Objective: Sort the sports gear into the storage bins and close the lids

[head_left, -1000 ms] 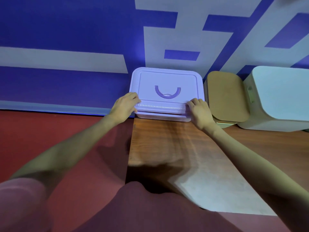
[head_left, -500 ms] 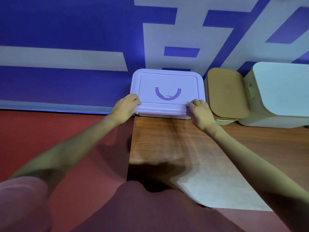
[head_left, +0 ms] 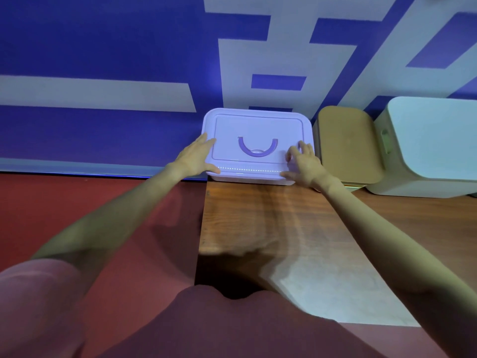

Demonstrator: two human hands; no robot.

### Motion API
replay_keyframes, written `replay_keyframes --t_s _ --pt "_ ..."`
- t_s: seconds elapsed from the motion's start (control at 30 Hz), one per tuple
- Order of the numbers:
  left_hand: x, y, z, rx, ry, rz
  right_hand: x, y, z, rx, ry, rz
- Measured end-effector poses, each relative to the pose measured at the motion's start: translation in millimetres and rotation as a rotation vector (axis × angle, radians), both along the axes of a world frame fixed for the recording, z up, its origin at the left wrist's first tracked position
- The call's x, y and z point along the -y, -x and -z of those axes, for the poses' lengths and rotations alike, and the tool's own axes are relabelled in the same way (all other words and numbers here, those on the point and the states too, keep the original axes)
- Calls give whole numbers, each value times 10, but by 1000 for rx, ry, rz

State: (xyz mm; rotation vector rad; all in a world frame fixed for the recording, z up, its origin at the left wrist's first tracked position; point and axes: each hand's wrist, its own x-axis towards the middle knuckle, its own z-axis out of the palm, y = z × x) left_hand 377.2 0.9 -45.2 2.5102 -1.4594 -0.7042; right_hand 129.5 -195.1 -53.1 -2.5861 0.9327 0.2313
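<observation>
A lilac storage bin (head_left: 255, 130) with a purple curved handle on its lid stands against the wall at the table's far left corner, lid down. My left hand (head_left: 195, 158) lies flat at the lid's left front corner, fingers straight, thumb under the front rim. My right hand (head_left: 304, 162) rests on the lid's right front corner, fingers spread and slightly bent, thumb along the front rim. To the right stand a bin with a tan lid (head_left: 347, 143) and a larger pale green bin (head_left: 433, 140), both with lids down. No loose sports gear is visible.
The wooden table (head_left: 271, 228) has a left edge dropping to a red floor (head_left: 77, 197). A blue and white wall (head_left: 129, 60) runs right behind the bins. A pale patch (head_left: 330, 293) lies on the table near me.
Both hands have slid from the lid's front edge up onto its corners, and their curled fingers have straightened and spread. The lid sits lower on the bin.
</observation>
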Motion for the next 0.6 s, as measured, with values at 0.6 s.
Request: replay_keyframes --t_s 0.6 --pt "190 508 -600 -7 133 -155 178 378 -697 37 41 -58"
